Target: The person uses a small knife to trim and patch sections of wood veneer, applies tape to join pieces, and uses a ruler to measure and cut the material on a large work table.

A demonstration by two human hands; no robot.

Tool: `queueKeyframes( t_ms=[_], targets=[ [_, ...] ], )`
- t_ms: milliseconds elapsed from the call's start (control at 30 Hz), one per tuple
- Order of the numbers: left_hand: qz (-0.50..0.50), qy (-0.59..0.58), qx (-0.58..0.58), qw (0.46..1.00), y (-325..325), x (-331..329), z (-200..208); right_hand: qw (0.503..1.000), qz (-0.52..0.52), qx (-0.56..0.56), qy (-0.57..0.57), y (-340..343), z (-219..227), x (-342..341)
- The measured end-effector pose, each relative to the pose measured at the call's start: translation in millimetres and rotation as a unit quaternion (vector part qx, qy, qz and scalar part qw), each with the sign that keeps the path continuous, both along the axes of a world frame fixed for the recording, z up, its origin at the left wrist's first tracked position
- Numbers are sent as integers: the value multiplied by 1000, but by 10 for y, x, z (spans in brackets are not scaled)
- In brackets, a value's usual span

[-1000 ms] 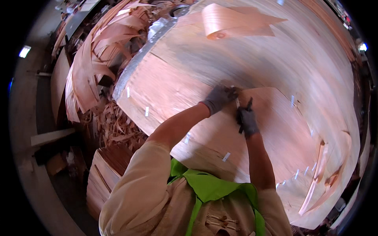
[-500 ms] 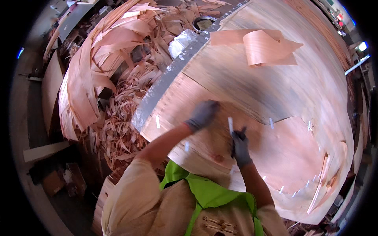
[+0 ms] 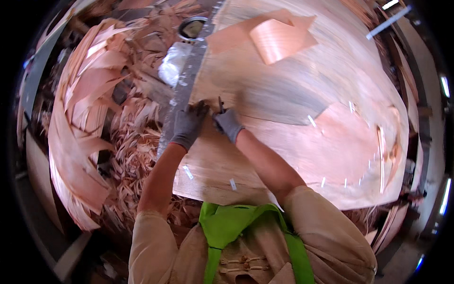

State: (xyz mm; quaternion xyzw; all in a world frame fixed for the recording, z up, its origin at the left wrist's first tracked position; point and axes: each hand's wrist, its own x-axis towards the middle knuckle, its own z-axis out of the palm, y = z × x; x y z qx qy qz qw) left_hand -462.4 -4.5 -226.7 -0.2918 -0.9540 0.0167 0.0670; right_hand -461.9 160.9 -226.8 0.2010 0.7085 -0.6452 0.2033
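A large pale wood veneer sheet (image 3: 283,90) lies before me, with a pinker veneer piece (image 3: 326,151) joined against it along a seam. Small white tape strips (image 3: 232,184) sit at several spots along the edges. My left hand (image 3: 187,125), in a grey glove with dark fingertips, is closed at the left edge of the veneer; what its fingers hold is hidden. Just beside it my right hand (image 3: 228,124), also gloved, is closed around a thin dark tool (image 3: 221,102) that stands up from the fist. The tool's kind is too blurred to tell.
A curled veneer offcut (image 3: 281,40) lies on the far part of the sheet. Along the left runs a grey table edge (image 3: 163,128), with a white plastic bag (image 3: 175,64) and a round dark-rimmed container (image 3: 192,28) beside it. Veneer scraps (image 3: 135,137) heap up farther left.
Both hands have moved to the veneer's left edge and come close together. The white strip at my right hand no longer shows; a dark tool stands there. The view has shifted rightward.
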Motion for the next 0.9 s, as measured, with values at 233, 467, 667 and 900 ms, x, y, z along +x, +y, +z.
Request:
queueKeyframes(
  t_ms=[233,467,667,900],
  targets=[
    [-1,-66,-17,998,135,-119,62,991,-90,-75,-70,84,334,639],
    [-161,-60,110,979,1569,186,113,970,-216,113,-21,2102,331,850],
    [-202,-228,256,917,2587,361,-94,988,-154,2,-23,2518,367,936],
    [-204,-32,65,976,2682,442,-256,938,-308,-141,70,2383,181,1036]
  ],
)
